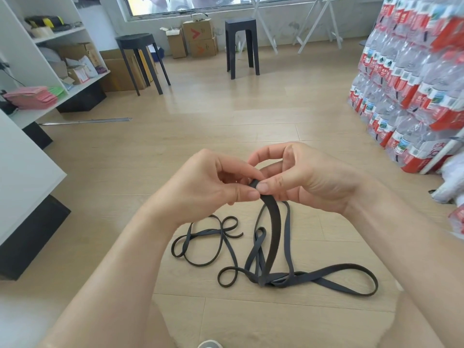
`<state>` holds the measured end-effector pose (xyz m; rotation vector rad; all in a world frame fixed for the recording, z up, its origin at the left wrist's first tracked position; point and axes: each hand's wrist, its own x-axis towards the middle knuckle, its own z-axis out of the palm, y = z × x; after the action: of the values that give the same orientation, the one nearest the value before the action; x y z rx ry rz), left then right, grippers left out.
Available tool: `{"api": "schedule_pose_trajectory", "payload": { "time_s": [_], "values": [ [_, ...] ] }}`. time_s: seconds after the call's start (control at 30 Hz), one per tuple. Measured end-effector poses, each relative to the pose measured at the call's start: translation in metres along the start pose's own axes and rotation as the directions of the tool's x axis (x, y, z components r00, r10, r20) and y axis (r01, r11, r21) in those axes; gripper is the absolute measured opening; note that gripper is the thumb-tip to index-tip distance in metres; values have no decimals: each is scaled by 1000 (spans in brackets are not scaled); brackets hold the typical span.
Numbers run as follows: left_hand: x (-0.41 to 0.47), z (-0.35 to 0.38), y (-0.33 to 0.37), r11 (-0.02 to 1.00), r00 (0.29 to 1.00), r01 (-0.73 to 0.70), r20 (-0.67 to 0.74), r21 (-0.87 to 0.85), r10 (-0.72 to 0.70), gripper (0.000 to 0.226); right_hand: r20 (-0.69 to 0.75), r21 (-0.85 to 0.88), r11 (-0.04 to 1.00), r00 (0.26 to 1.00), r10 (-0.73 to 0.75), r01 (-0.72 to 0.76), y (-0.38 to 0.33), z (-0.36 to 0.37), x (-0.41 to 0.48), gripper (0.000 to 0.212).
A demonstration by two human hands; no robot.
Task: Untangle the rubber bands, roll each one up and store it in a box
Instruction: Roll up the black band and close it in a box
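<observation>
A wide dark grey rubber band [273,229] hangs from both my hands down to the wooden floor, where it joins a tangle of bands [296,278] with long loops. My left hand [216,187] pinches the band's top end between thumb and fingers. My right hand [301,177] pinches the same end from the other side, thumb tip on the band. A thinner dark band [200,238] lies looped on the floor to the left, apart from the tangle. No storage box for the bands shows.
Stacked packs of bottled water [411,79] fill the right side. Two dark stools [141,61] [242,46] and cardboard boxes [198,40] stand at the back. White shelving [57,61] runs along the left. A metal strip [85,121] lies on the floor.
</observation>
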<state>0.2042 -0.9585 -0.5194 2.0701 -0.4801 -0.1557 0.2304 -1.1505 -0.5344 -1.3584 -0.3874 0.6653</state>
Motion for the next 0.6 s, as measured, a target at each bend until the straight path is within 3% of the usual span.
{"api": "schedule_pose_trajectory", "payload": {
  "time_s": [0.17,0.33,0.47,0.6],
  "values": [
    [0,0,-1,965,968,-130,-180,227,173,22,39,7,995,994,102,-103,4,-3,2,31],
    [-1,-4,-4,919,943,-143,-230,368,239,16,25,-79,992,994,105,-103,5,-1,3,21],
    [0,0,-4,840,921,-182,-211,511,328,15,-61,-137,987,995,80,-88,7,5,5,32],
    [2,3,-4,777,914,-182,-188,603,360,10,-143,-200,977,989,46,-74,10,6,6,57]
  ]
}}
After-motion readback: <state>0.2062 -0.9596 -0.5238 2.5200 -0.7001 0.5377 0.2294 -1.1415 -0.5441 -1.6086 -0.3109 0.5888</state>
